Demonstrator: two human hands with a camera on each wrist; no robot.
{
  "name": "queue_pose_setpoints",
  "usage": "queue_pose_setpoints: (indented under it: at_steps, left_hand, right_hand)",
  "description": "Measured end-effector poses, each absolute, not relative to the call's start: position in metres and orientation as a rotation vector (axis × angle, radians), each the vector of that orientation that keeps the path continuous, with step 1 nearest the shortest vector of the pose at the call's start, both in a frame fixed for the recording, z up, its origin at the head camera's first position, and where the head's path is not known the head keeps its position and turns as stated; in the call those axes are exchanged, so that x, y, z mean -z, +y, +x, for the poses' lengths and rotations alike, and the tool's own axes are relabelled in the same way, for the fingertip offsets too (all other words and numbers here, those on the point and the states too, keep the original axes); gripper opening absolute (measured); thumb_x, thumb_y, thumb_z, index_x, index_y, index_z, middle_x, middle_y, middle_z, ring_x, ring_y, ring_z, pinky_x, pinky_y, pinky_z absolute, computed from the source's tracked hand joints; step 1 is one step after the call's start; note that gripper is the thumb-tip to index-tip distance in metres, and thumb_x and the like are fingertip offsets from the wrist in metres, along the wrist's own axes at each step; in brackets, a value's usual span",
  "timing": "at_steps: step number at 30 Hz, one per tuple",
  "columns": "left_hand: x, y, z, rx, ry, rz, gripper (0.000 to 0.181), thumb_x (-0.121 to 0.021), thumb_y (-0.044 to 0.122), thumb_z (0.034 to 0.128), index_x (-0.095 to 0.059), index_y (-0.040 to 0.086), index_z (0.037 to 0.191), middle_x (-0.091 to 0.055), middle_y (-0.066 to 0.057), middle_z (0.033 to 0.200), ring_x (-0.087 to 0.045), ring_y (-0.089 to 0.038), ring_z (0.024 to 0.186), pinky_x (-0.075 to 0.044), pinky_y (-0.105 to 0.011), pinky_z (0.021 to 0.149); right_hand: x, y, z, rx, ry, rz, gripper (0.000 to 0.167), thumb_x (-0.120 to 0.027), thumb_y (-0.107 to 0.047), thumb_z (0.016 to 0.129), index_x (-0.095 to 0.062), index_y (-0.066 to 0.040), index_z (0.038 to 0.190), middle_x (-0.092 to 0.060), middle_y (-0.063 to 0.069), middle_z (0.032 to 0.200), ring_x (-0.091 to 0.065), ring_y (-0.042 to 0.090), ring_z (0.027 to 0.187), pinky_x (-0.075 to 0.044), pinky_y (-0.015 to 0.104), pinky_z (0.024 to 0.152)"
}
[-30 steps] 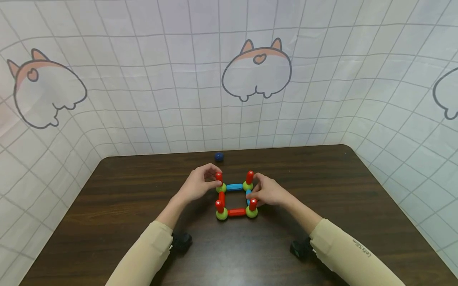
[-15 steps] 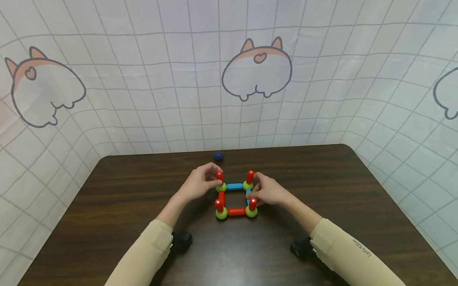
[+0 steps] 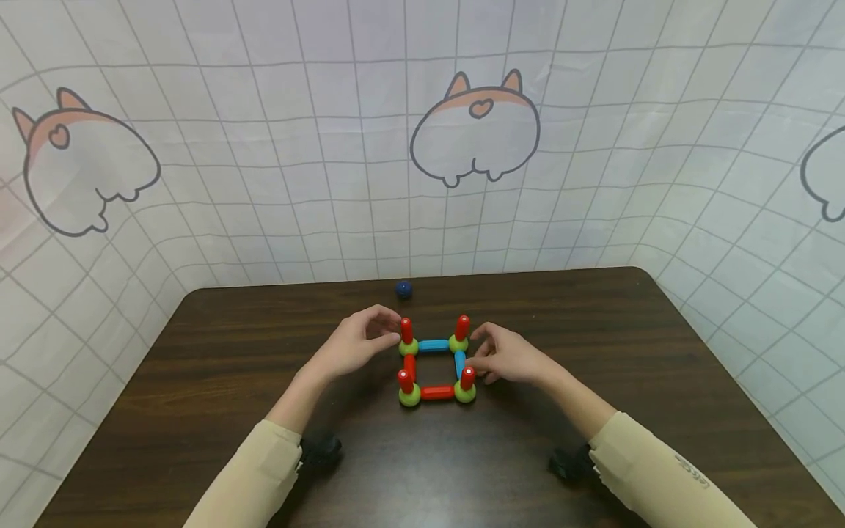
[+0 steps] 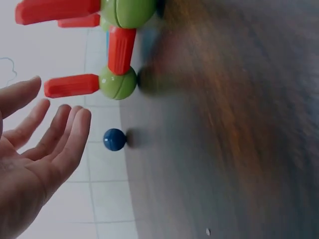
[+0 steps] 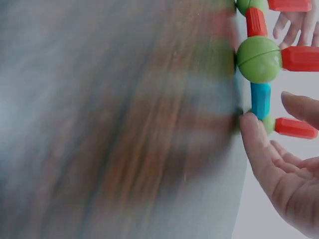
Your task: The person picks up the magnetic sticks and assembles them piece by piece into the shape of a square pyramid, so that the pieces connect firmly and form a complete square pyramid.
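Observation:
A square frame of green balls (image 3: 409, 397) joined by red rods (image 3: 438, 393) and blue rods (image 3: 433, 345) stands on the table, with an upright red rod on each corner ball. My left hand (image 3: 359, 341) is just left of the far-left upright rod (image 3: 406, 330); in the left wrist view its fingers are spread and apart from that rod (image 4: 72, 85). Beside the right-hand blue rod (image 3: 460, 364) is my right hand (image 3: 511, 357), thumb and fingers parted. Its index fingertip overlaps that rod (image 5: 260, 99) in the right wrist view; I cannot tell whether they touch.
Behind the frame, near the far edge of the dark wooden table (image 3: 218, 381), lies a dark blue ball (image 3: 404, 290). A white gridded curtain (image 3: 317, 169) with cartoon shapes rises behind and at both sides.
Both hands have come off the frame: the left has drawn back leftward from the far-left upright rod, the right has shifted rightward with its fingers parting. The frame stays in place.

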State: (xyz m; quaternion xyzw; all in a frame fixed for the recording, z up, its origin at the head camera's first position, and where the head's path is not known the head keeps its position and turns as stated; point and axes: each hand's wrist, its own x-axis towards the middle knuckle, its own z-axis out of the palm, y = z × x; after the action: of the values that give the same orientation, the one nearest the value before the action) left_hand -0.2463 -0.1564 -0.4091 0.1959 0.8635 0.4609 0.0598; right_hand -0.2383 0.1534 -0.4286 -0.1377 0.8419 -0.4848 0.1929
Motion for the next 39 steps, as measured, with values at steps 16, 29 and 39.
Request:
queue_pose_setpoints:
  at_steps: [16, 29, 39]
  left_hand:
    - [0.406, -0.173, -0.201, -1.302, 2.459, 0.693, 0.037, -0.074, 0.014, 0.0964, -0.06, 0.005, 0.13, -0.064, -0.012, 0.123, -0.063, -0.021, 0.108, -0.051, -0.043, 0.094]
    - [0.414, -0.159, -0.188, -1.365, 2.483, 0.871, 0.031, -0.074, 0.015, 0.0975, -0.063, 0.006, 0.125, -0.067, -0.001, 0.118, -0.063, -0.022, 0.109, -0.054, -0.043, 0.09]
    - [0.422, -0.153, -0.185, -1.402, 2.502, 0.83, 0.021, -0.072, 0.009, 0.0976, -0.066, 0.011, 0.117, -0.068, 0.003, 0.111, -0.065, -0.017, 0.102, -0.056, -0.034, 0.087]
  right_hand:
    - [0.42, 0.165, -0.204, 1.265, 2.502, -0.766, 0.025, -0.078, -0.009, 0.091, -0.065, -0.009, 0.113, -0.068, 0.0, 0.093, -0.066, 0.019, 0.086, -0.056, 0.033, 0.072]
    - [0.419, 0.16, -0.195, 1.341, 2.51, -0.783, 0.024, -0.078, -0.012, 0.093, -0.066, -0.014, 0.113, -0.071, -0.005, 0.098, -0.067, 0.018, 0.093, -0.057, 0.036, 0.079]
    - [0.419, 0.158, -0.192, 1.376, 2.492, -0.812, 0.021, -0.079, -0.01, 0.092, -0.069, -0.016, 0.108, -0.071, -0.004, 0.098, -0.068, 0.018, 0.096, -0.056, 0.038, 0.084]
